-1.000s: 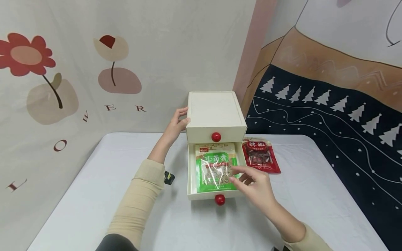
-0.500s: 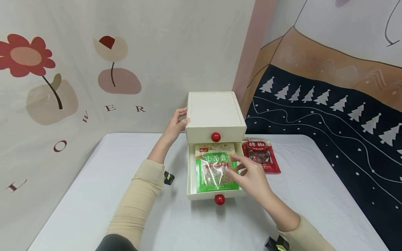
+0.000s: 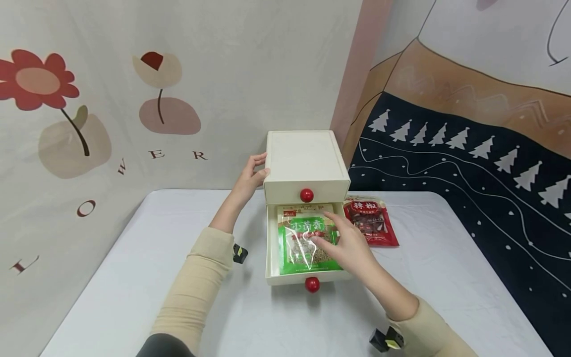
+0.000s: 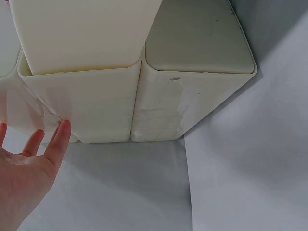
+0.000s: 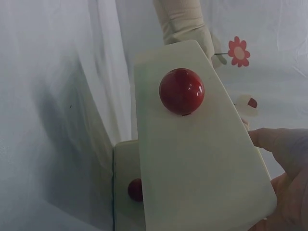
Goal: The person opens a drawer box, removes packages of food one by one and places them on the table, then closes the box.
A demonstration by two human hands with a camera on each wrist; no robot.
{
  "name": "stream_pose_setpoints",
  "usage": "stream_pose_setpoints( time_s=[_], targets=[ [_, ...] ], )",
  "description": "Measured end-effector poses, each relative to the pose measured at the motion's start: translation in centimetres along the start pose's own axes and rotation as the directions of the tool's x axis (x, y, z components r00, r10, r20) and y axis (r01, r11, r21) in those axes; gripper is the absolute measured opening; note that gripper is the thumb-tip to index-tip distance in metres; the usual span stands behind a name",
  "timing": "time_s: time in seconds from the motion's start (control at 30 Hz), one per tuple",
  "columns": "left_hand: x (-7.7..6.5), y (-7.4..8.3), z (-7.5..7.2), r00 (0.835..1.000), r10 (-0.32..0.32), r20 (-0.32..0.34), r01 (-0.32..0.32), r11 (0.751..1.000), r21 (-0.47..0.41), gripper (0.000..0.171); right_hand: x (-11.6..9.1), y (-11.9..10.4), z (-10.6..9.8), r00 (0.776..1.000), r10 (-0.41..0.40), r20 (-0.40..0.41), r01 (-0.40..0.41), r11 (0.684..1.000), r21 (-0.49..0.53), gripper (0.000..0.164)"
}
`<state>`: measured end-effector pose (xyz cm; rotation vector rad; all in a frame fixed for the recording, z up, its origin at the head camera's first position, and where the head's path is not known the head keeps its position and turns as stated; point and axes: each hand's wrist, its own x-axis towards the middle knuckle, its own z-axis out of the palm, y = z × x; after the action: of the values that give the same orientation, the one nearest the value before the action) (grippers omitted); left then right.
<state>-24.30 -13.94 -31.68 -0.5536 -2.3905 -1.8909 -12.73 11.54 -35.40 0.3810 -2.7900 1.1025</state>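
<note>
A white drawer cabinet (image 3: pixel 305 156) stands at the table's back, its lower drawer (image 3: pixel 285 279) pulled out and its upper one closed. My left hand (image 3: pixel 248 182) touches the cabinet's left side with fairly straight fingers, as the left wrist view confirms. In the drawer lies a green packet of fennel seeds (image 3: pixel 299 253). My right hand (image 3: pixel 352 248) reaches over the drawer's right edge, thumb and index finger spread above the packet; whether they touch it I cannot tell. In the right wrist view, the drawer's red knob (image 5: pixel 182 91) faces the camera and partly hides that hand.
A red packet of dried chillies (image 3: pixel 372 223) lies right of the cabinet, close to my right hand. The upper drawer's red knob (image 3: pixel 306 195) juts out above the open drawer. A white cloth covers the table (image 3: pixel 428 277); printed hangings (image 3: pixel 245 74) rise behind.
My right hand has moved left and further in over the packet, and its thumb and index finger have spread wider. My left hand and the packets have stayed put.
</note>
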Motion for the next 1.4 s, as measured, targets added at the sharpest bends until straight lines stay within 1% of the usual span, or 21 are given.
stream_pose_setpoints(
  time_s=[0.27,0.37,0.5,0.63,0.77,0.97,1.23,1.4],
  targets=[
    [0.0,0.0,0.0,1.000,-0.003,-0.001,0.003,1.000,0.001,0.056,0.4,-0.3,0.6,0.997,0.010,0.074,-0.009,1.000,-0.018,0.080],
    [0.0,0.0,0.0,1.000,-0.007,-0.003,0.007,1.000,0.002,0.056,0.5,-0.4,0.8,0.996,0.010,0.088,-0.007,0.999,-0.035,0.082],
    [0.0,0.0,0.1,1.000,-0.004,-0.003,0.004,1.000,0.008,0.056,0.7,-0.4,1.2,0.994,0.024,0.105,-0.019,0.998,-0.052,0.084],
    [0.0,0.0,0.1,1.000,-0.001,-0.003,0.001,1.000,0.009,0.056,1.0,-0.4,1.4,0.991,0.057,0.120,-0.051,0.998,-0.048,0.084],
    [0.0,0.0,0.1,1.000,-0.001,-0.001,0.001,1.000,0.006,0.056,1.3,-0.5,1.5,0.988,0.069,0.136,-0.062,0.997,-0.053,0.084],
    [0.0,-0.1,0.0,1.000,-0.001,0.000,0.001,1.000,0.009,0.056,1.6,-0.4,1.7,0.980,0.105,0.169,-0.097,0.994,-0.060,0.087],
    [0.0,-0.1,0.0,1.000,0.002,-0.001,-0.002,1.000,0.000,0.056,2.1,-0.2,2.0,0.971,0.127,0.200,-0.118,0.991,-0.055,0.088],
    [0.0,0.0,0.1,1.000,0.007,0.000,-0.007,1.000,0.002,0.057,2.1,-0.1,2.1,0.966,0.143,0.214,-0.130,0.989,-0.070,0.090]
  ],
)
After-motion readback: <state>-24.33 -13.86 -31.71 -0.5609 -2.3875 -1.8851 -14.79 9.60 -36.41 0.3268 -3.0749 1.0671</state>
